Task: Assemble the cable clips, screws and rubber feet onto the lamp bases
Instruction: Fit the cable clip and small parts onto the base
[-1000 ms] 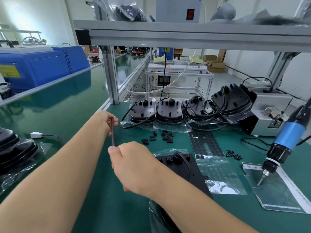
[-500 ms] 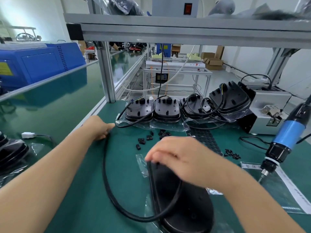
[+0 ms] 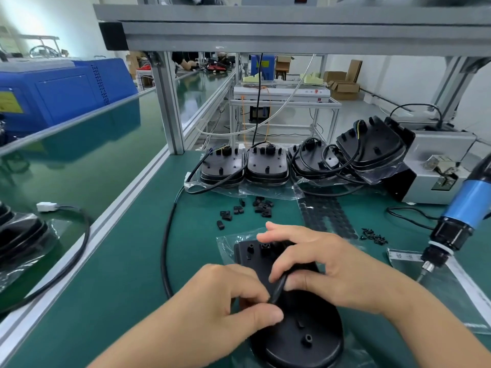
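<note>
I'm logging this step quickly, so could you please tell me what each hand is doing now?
Left hand: pinches the black cable.
Right hand: fingers curled round the same cable, over the lamp base.

Your hands (image 3: pixel 265 293) hide the middle of the black plastic lamp base (image 3: pixel 297 338); its near end runs off the bottom edge.

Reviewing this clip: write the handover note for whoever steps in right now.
Left hand and right hand both pinch the black cable over the lamp base in front.
Loose cable clips lie beyond it, screws to the right, rubber feet sheet between, screwdriver hanging far right.
Done: nothing visibly fastened on this base.
Left: clip the cable, drive screws, stick feet.
</note>
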{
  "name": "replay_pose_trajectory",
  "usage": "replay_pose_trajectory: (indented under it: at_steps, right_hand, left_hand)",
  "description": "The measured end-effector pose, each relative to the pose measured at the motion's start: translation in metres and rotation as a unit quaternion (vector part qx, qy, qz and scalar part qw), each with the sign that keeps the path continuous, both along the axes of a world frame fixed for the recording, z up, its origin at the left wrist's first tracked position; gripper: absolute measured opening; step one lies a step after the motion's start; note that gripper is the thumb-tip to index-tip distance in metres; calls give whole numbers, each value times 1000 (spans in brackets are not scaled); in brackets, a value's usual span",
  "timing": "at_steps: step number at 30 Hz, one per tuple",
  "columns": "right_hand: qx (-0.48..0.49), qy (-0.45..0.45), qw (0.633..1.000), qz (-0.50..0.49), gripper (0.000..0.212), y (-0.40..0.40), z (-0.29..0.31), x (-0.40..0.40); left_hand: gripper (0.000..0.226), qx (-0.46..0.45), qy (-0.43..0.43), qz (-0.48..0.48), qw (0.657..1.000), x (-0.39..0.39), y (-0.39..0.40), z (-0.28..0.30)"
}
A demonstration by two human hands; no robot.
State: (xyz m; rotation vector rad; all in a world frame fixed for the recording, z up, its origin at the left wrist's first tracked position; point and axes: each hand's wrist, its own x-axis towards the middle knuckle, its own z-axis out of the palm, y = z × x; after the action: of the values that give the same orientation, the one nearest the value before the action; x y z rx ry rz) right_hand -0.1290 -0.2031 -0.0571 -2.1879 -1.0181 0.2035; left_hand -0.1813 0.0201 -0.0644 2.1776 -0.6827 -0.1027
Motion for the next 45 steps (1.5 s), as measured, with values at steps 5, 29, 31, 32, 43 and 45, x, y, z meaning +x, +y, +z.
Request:
replay_pose_trajectory:
  at_steps: [5, 29, 31, 32, 43, 45]
  right_hand:
    - [-2, -49, 997, -55, 24, -1, -7, 14]
    - [63, 85, 988, -109, 15, -4, -17, 33]
    - [78, 82, 987, -115, 15, -4, -19, 33]
    - [87, 80, 986, -116, 15, -4, -20, 33]
    - [132, 57, 977, -155, 13, 2, -28, 31]
    - [135, 46, 976, -162, 13, 3, -29, 30]
  left_hand:
    - [22, -17, -11, -67, 998, 11, 12, 3]
    - [27, 328, -67, 156, 929, 142, 27, -23]
    - [22, 320, -80, 170, 929, 140, 26, -19]
    - [18, 285, -89, 190, 935, 136, 26, -17]
    - [19, -113, 137, 31, 984, 92, -18, 10]
    - [21, -111, 128, 32, 985, 91, -19, 8]
